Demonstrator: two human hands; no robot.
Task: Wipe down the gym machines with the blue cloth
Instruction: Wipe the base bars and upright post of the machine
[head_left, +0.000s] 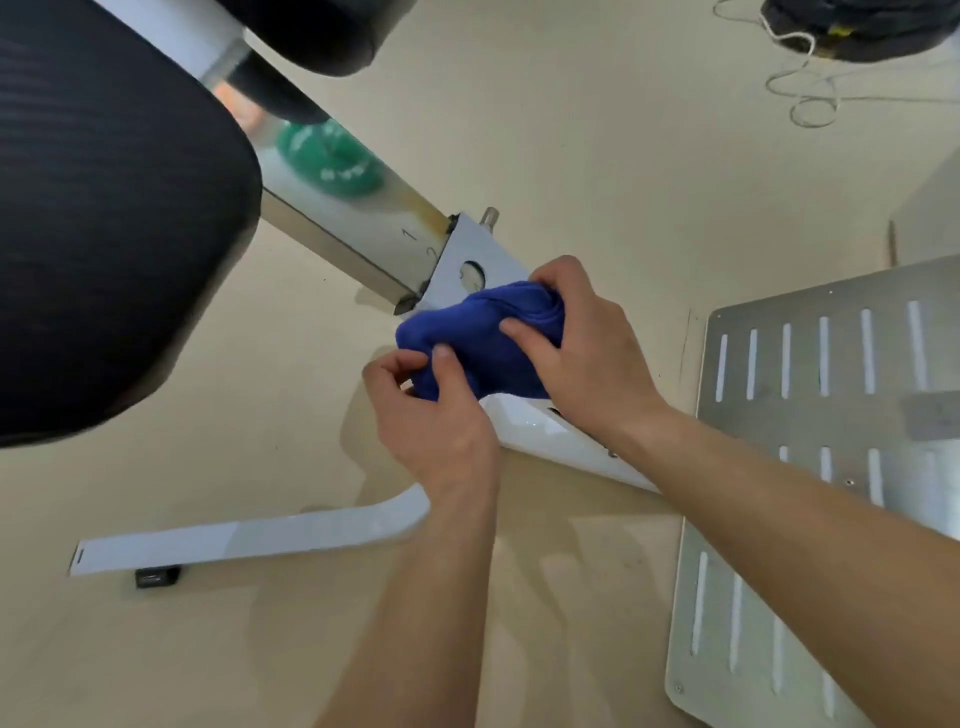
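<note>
The blue cloth (480, 338) is bunched up on the white frame (483, 260) of a gym machine, just below a round hole in the bracket. My right hand (582, 348) grips the cloth from the right, fingers curled over its top. My left hand (431, 410) pinches the cloth's lower left corner between thumb and fingers. A steel square tube (343, 228) with numbers marked on it runs up-left from the bracket.
A large black padded seat (104, 218) fills the left side. A white floor leg (249, 540) lies lower left with a black foot. A slotted metal footplate (831, 364) lies at right. A green weight plate (332, 161) and a loose white cord (805, 88) are farther off.
</note>
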